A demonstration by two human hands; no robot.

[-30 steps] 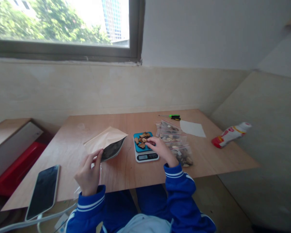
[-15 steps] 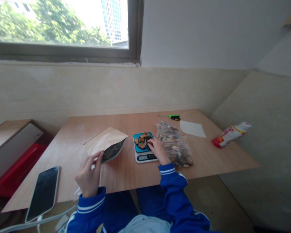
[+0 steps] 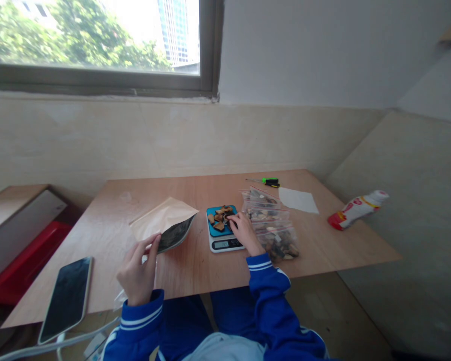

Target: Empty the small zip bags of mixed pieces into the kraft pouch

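My left hand (image 3: 138,264) pinches the near edge of a kraft paper pouch (image 3: 164,214). Its mouth gapes toward the right, showing a dark lining. On the blue plate of a small white kitchen scale (image 3: 215,244) lies a heap of brown dried pieces (image 3: 218,218) that look like mushroom slices. My right hand (image 3: 244,231) reaches over the right side of this heap, thumb and fingers closed around a dark dried piece, partly hidden by the fingers. Digits on the scale's display are too small to read. Just right of that hand, zip bags (image 3: 276,240) hold more dried pieces.
At the back lies a screwdriver (image 3: 269,180) with a green and black handle, near a sheet of white paper (image 3: 298,199). A red and white bottle (image 3: 357,209) stands tilted in view on the right. A tablet (image 3: 66,300) with a cable overlaps the table's left front edge.
My right hand has shifted very slightly over the dried pieces on the scale. The left hand and the pouch look the same.
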